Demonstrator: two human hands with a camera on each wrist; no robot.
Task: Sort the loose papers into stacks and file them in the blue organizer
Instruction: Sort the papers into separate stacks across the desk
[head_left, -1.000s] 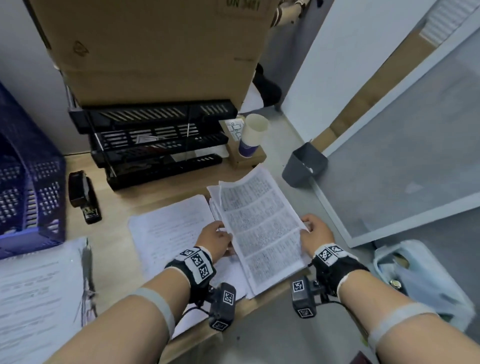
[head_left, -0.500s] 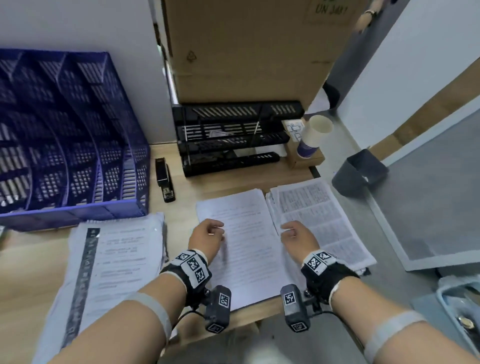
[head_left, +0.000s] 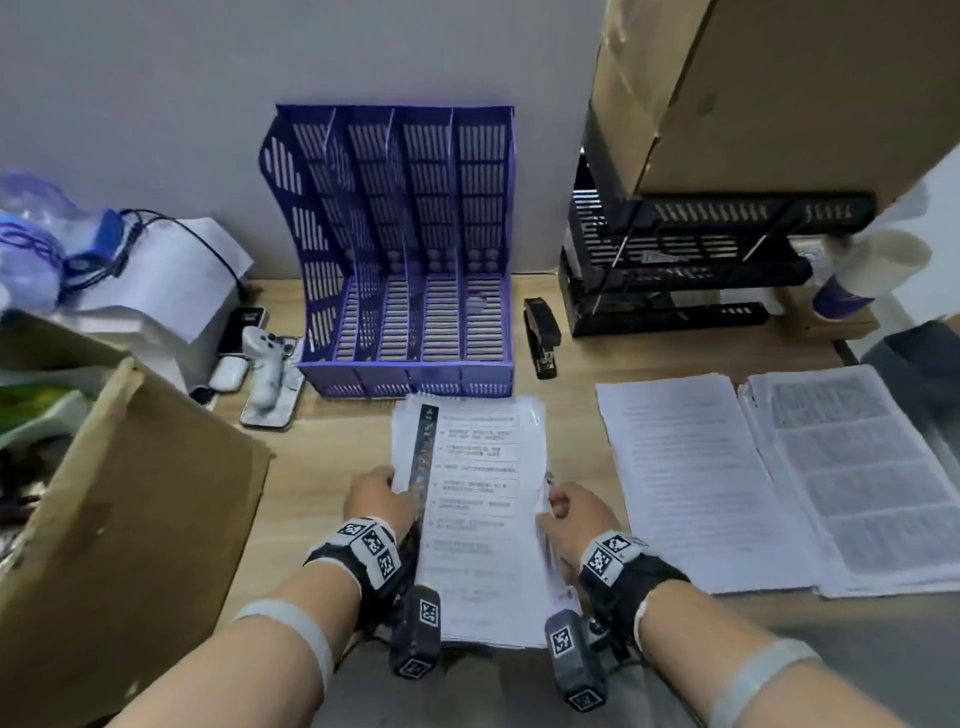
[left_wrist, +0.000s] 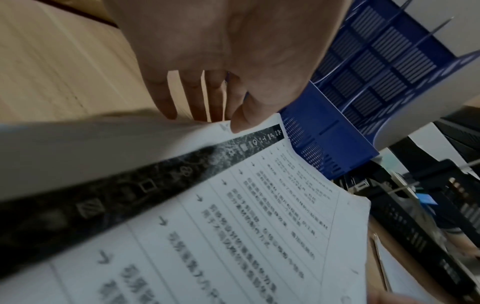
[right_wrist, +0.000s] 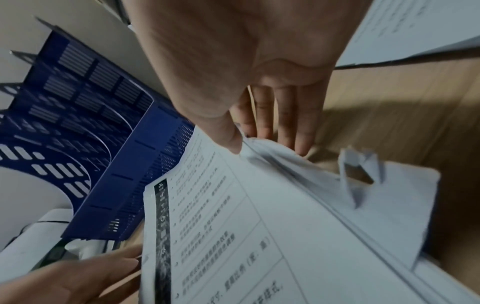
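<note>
Your left hand (head_left: 382, 496) and right hand (head_left: 576, 512) each pinch a long edge of the paper stack (head_left: 475, 514), thumbs on top, fingers beneath. The stack sits at the table's (head_left: 322, 457) front edge, its long axis pointing toward the blue organizer (head_left: 405, 249) near the back edge.

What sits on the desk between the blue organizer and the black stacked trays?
A black stapler stands alone between the blue organizer and the black stacked trays, with bare wood on either side. The head view shows it.
</note>
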